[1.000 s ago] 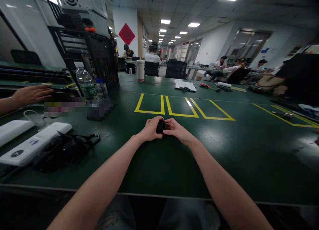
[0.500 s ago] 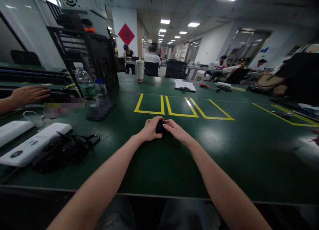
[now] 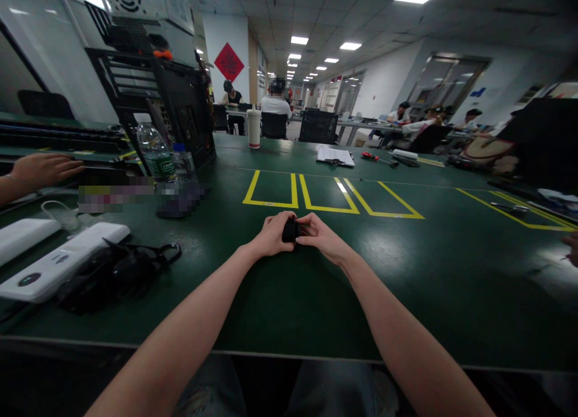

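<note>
In from the near edge of the dark-green table, the bare left hand clasps a small black object; the right hand curls narrowly against it, its hold unclear. Beyond lie yellow tape outlines, then a white cylindrical cup toward the far edge.
</note>
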The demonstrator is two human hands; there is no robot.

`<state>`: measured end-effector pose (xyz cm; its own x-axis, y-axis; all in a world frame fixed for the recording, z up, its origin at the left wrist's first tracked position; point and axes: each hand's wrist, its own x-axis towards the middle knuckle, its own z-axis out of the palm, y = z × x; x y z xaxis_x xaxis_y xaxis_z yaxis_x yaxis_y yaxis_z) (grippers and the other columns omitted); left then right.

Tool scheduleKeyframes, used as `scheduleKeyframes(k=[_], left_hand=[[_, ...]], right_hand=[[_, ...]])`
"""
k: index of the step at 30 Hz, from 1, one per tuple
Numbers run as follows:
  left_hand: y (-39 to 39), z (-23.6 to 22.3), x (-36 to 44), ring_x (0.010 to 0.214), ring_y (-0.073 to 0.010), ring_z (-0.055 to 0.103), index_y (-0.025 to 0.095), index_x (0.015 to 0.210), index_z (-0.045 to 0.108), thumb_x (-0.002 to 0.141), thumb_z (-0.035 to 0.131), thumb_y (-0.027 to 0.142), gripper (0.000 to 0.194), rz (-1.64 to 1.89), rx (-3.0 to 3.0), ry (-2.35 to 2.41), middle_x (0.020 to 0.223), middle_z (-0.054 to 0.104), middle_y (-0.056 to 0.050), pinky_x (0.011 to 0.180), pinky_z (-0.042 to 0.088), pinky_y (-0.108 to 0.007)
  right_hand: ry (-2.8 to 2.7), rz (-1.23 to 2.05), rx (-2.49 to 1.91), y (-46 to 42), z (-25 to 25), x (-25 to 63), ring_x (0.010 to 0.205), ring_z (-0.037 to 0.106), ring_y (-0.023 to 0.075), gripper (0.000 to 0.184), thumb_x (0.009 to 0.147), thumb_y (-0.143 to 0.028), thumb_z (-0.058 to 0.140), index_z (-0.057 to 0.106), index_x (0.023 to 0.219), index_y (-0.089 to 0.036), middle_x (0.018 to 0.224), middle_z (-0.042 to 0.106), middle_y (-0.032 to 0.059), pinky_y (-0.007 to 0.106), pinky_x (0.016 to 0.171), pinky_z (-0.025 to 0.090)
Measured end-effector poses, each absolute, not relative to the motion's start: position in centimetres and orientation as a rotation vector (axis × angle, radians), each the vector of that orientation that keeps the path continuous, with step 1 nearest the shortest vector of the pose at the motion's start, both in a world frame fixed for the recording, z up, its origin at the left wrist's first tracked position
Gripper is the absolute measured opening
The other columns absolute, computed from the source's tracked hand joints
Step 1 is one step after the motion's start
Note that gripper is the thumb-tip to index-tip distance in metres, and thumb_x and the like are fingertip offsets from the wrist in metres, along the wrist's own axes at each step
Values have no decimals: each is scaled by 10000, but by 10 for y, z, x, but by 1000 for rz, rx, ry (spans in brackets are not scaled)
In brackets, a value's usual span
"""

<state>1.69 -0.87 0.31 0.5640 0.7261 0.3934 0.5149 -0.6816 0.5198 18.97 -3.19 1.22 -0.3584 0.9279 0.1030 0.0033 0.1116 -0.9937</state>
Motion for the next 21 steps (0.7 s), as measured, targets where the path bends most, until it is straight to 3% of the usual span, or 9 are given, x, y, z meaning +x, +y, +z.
scheduleKeyframes(k=[4,14,18,21], left_hand=[[-9,3,17,1062,-247,443,237,1126,334,611,632,228,596,855,2466,1005,1108,465,-43,934,257,-420],[-6,-1,19,1056,-249,448,242,1124,328,588,633,223,617,858,2465,1032,1102,474,-36,930,252,-421],[-6,-1,18,1047,-248,452,243,1133,323,591,635,220,626,856,2472,1024,1102,474,-37,930,258,-417],[-6,-1,18,1041,-243,454,239,1133,325,606,634,236,611,864,2490,1015,1098,473,-39,930,267,-413]], right_hand=[[-1535,1282,-1037,-31,10,188,929,523,166,203,702,-265,604,500,871,-217,917,532,-2,387,876,403],[-1577,1331,-1041,-24,6,191,953,524,178,293,667,-226,645,505,924,-208,978,552,19,399,902,382],[-1592,1408,-977,-29,10,195,975,520,172,422,620,-183,687,472,977,-246,982,556,4,387,907,380],[-1564,1417,-994,-28,9,195,960,530,172,320,684,-258,640,484,963,-245,933,585,4,386,907,369]])
